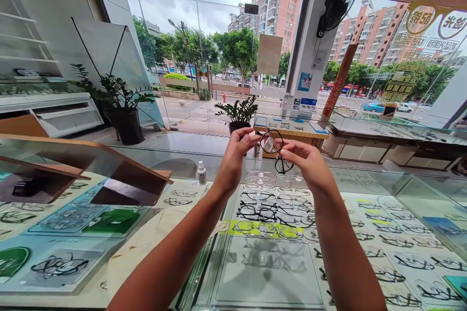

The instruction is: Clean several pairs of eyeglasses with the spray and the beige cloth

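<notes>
A pair of black-framed eyeglasses (276, 151) is held up over the glass counter, with a white label showing in one lens. My left hand (239, 150) pinches it from the left with closed fingers. From the other side, my right hand (304, 158) grips the frame between thumb and fingers. The glasses are tilted, one lens hanging below the other. Beneath my hands lie rows of eyeglasses (257, 211), dark frames and clear ones, on a tray (268, 294) with a yellow-green strip (233, 228).
A small white bottle (202, 173) stands on the counter left of my left arm. Brown wooden stands (127, 170) rise at the left. More spectacles (392, 241) fill the display at right. Potted plants (127, 124) and a low table (292, 132) stand before the glass front.
</notes>
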Motion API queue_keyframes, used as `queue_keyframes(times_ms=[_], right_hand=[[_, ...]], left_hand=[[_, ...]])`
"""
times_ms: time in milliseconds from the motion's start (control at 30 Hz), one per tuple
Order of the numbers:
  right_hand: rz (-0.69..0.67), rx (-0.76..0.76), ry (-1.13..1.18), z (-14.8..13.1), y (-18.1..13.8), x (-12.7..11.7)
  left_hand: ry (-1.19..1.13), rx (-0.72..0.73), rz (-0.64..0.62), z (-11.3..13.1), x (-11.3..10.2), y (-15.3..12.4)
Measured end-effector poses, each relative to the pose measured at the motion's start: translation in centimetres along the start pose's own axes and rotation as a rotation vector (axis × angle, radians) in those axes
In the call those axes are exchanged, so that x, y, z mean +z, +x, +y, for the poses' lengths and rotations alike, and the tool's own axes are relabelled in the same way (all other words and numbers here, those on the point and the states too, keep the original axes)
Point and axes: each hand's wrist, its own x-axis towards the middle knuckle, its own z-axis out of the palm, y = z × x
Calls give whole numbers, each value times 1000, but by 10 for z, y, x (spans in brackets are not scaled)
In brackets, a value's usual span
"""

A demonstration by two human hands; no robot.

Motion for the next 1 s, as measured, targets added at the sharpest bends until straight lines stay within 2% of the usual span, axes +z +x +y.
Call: queue_keyframes(times_ms=[133, 267, 333, 433, 500, 700, 867, 1000], right_hand=[[-38, 33, -7, 6, 4, 0], [34, -17, -47, 12, 6, -2], [82, -61, -88, 15, 6, -2], [152, -154, -249, 15, 3, 2], [181, -221, -391, 13, -1, 8], [195, -335, -671, 7, -11, 27], [154, -312, -781, 7, -16, 36], [101, -261, -769, -6, -23, 37]], left_hand=[[-21, 40, -36, 4, 1, -1], [86, 75, 172, 6, 4, -4], [229, 83, 212, 6, 8, -8], [395, -18, 68, 1, 15, -13], [412, -85, 9, -4, 19, -15], [320, -176, 37, -19, 16, -11], [245, -213, 50, -21, 13, -6], [273, -189, 69, -22, 13, -1]])
